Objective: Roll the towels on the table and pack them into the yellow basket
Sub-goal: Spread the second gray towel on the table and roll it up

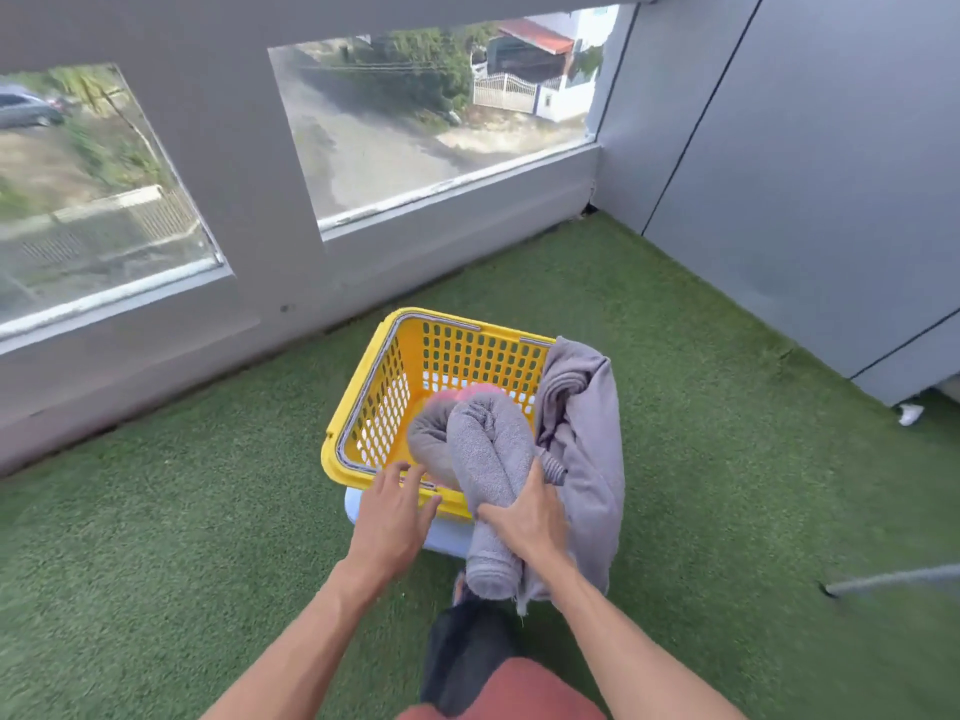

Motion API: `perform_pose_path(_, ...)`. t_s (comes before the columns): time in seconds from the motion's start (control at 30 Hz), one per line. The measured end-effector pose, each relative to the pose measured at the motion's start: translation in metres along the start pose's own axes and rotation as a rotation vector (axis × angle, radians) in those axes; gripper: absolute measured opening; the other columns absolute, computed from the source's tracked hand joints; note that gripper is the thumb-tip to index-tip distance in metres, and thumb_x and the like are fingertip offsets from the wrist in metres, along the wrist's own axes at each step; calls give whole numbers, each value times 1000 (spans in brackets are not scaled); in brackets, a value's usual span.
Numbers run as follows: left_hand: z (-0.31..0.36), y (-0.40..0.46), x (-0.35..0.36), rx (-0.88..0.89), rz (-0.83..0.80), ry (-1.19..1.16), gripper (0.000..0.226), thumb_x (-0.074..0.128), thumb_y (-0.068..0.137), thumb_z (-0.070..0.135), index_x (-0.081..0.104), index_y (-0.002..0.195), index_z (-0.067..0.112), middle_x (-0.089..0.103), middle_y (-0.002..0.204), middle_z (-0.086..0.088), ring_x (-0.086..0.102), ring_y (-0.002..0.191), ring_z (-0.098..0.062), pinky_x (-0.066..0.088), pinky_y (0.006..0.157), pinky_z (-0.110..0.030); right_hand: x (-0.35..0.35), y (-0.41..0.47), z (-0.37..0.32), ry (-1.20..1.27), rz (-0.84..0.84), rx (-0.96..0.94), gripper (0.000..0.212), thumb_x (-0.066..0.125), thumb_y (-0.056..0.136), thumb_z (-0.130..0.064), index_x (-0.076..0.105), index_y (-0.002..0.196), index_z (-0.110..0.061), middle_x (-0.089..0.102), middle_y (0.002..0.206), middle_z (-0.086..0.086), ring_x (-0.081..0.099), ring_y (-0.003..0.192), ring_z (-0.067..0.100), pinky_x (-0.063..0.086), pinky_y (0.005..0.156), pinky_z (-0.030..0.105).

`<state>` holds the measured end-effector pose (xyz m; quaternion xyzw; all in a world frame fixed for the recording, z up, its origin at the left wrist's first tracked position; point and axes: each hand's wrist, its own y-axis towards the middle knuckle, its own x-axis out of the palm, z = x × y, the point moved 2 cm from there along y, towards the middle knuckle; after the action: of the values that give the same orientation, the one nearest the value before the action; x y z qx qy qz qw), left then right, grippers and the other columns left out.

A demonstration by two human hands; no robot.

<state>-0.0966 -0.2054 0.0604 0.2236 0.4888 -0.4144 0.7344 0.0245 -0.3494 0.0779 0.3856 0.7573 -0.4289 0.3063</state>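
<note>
Hovering just above the yellow basket (pixel 363 402) near rim, our left hand (pixel 392 517) is spread, empty. Right hand (pixel 530 517) beside it grips the rolled grey towel (pixel 485 459), long axis pointing away from us into the basket.

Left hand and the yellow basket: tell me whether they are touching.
Cannot tell. In the head view the left hand reaches, fingers straight, over the near rim of the yellow basket; its fingertips overlap the rim, but neither contact nor gap shows plainly.

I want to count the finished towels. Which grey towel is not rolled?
The loose grey towel draped over the right rim of the yellow basket. The other grey towel, gripped by the right hand, is rolled.
</note>
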Motion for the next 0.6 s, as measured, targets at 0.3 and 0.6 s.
perform_pose_path(0.3,-66,129,-4,-103,-12,158,42,70,82,34,59,116,11,57,121,-16,58,108,-35,53,81,-43,15,138,-61,-84,-92,108,115,68,59,-60,7,148,-21,47,138,12,50,121,34,46,91,51)
perform_pose_path(0.6,-126,226,30,72,-185,208,70,59,88,41,35,145,8,20,155,-24,21,143,-39,36,108,-52,82,180,-58,-163,-115,412,116,67,71,-62,-12,150,-30,22,146,21,31,130,40,37,98,51)
